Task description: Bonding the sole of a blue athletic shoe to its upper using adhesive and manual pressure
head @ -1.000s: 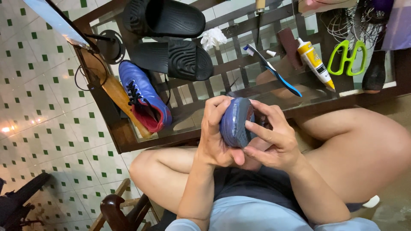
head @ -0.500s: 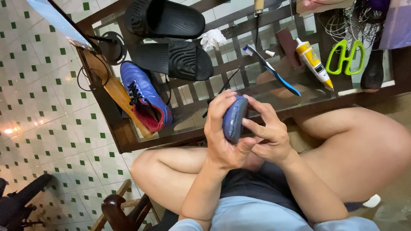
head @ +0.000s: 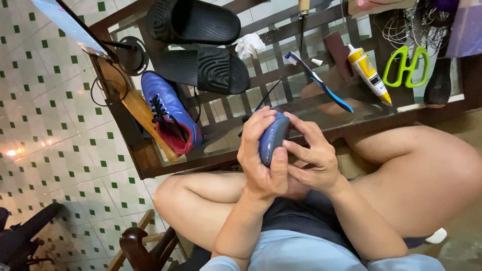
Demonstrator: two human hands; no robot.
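Blue shoe (head: 273,138) sits clamped between my hands: left hand (head: 261,160) wraps it from one side, right hand (head: 311,158) fingers press the other; toothbrush (head: 316,80) lies beyond them.

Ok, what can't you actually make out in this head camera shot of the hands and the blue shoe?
- Blue shoe: the left hand and right hand wrap around it and hide most of it.
- Tool at the top of the glass table: cut off by the frame's top edge.
- Tangle behind the green scissors: too cluttered to tell.
- Glue tube: print too small.
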